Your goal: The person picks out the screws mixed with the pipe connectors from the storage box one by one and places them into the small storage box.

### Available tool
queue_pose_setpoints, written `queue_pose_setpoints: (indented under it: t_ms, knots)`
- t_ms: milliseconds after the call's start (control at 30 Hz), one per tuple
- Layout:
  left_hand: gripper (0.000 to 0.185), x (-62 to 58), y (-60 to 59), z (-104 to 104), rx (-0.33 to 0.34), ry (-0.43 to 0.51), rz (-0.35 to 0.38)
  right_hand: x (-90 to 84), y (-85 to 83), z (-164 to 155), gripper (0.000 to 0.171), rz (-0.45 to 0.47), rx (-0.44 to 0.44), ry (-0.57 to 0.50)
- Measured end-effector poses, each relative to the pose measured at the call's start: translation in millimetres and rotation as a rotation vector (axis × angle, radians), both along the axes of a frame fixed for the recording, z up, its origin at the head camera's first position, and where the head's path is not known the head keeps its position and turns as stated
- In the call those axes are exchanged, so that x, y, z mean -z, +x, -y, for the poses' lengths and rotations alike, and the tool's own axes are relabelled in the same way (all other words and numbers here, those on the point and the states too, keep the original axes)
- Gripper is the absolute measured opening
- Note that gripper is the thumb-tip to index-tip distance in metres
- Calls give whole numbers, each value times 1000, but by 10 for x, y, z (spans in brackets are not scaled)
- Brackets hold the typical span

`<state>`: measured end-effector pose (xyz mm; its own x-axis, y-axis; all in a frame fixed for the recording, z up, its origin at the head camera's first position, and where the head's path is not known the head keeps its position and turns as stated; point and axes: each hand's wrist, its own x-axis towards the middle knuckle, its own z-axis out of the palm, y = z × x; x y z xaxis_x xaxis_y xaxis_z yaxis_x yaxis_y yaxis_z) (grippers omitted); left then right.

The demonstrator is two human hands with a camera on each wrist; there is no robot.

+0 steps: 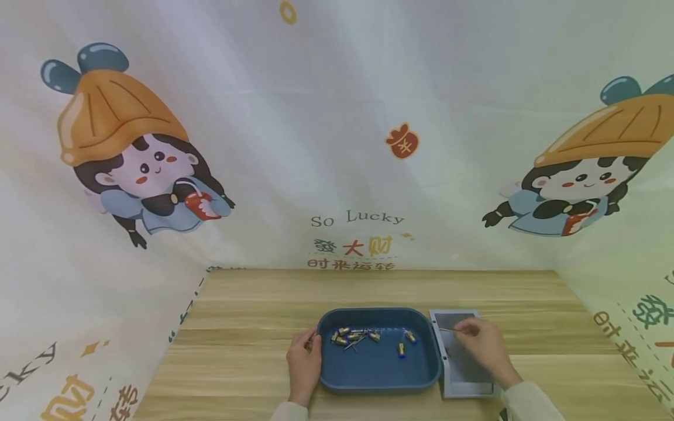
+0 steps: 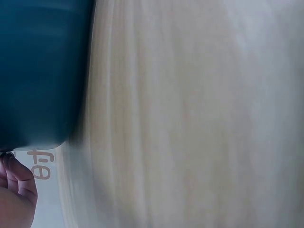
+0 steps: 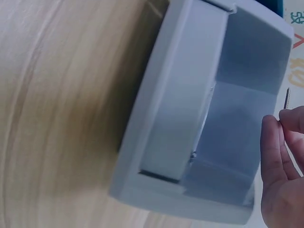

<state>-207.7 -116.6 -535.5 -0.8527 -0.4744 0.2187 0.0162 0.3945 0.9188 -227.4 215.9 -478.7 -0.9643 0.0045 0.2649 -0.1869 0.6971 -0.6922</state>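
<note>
A: Where is the thin metal pin [image 1: 447, 330]?

B: Right of centre low in the head view, pinched between the right hand [image 1: 484, 345]'s fingertips [image 3: 271, 128], over the grey compartment box [image 1: 463, 383]; likely held high so it can drop into a cell.

A: And the left hand [image 1: 304, 361]?

B: It curls round the blue tray [image 1: 379, 383]'s left rim, probably steadying it. Brass fittings [image 1: 354, 337] lie loose inside, toward the tray's far side, on the wooden table [image 1: 237, 327].

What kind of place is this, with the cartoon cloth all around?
Probably a small makeshift sorting booth: a wooden table walled in by printed cartoon cloth, with a blue tray of small metal parts and a grey box beside it.
</note>
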Motion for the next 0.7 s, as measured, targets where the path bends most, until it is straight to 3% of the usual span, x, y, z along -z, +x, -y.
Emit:
queue_pose_setpoints:
  t_ms: [400,700]
  knots:
    - [21,10,15,-10,5,-1,-5,80,43,39,5,-24,59,83]
    - [21,-18,21,-9,3,-5,5,191,32,131,5,28,70,81]
